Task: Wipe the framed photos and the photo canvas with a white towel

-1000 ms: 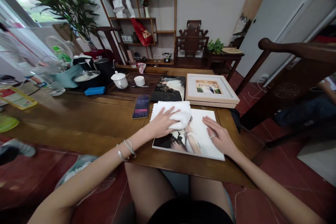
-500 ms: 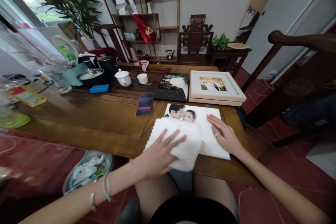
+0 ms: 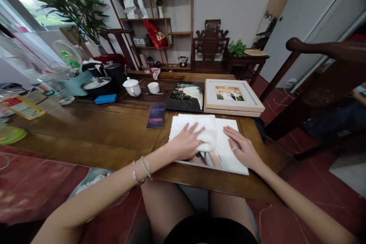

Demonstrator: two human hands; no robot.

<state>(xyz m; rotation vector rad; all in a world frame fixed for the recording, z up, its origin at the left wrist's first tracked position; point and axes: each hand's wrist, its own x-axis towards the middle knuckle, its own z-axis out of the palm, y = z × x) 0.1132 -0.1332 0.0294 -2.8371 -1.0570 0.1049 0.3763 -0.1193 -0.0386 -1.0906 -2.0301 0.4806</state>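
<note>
A white photo panel (image 3: 228, 160) lies flat on the wooden table in front of me, its picture partly covered. Over its upper left part is spread a white cloth (image 3: 207, 133). My left hand (image 3: 187, 141) rests on this cloth with the fingers spread, pressing it flat against the panel. On the panel's right side lies my right hand (image 3: 240, 146), a ring on one finger, its fingers stretched out over the white surface. Just beyond the panel are a dark photo panel (image 3: 185, 101) and a framed photo (image 3: 233, 95).
A phone (image 3: 156, 115) lies left of the panel. Farther left stand a white teapot (image 3: 132, 87), a white cup (image 3: 153, 87), a blue sponge (image 3: 105, 99) and a lidded pot (image 3: 97, 85). A dark wooden chair (image 3: 317, 80) is at the right. Below the table's left edge is a bin (image 3: 93, 179).
My left hand has pushed the cloth away from me, up the panel. The panel's lower picture area shows now and its upper part is covered. My right hand stays in place.
</note>
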